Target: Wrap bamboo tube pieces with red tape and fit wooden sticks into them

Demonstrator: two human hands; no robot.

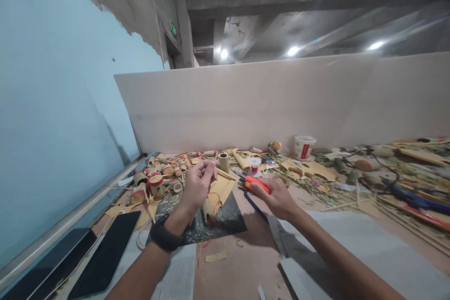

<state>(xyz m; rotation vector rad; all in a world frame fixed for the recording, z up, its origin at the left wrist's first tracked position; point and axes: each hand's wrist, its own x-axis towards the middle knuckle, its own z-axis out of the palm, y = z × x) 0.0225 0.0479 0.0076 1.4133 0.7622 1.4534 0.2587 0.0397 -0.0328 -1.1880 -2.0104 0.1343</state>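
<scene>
My left hand [200, 182] is raised over the work area with its fingers pinched together; what they hold, if anything, is too small to make out. A dark band circles that wrist. In my right hand [279, 197] are orange-handled pliers [256, 183], their dark jaws pointing left toward my left hand. Below my left hand, a bamboo piece [208, 211] with red cord [211, 230] lies on a black mat [230, 222]. Close by are a yellowish sheet [223, 191], a thin wooden strip [225, 175] and an upright bamboo tube [223, 162]. Past the pliers stands a spool with red thread [254, 168].
Several red-rimmed bamboo pieces [156, 186] crowd the left side. A black phone [105, 255] lies at the front left. A paper cup [304, 147] stands before the white partition [246, 108]. Bamboo scraps and a blue-handled tool [415, 199] lie on the right, near white paper [365, 239].
</scene>
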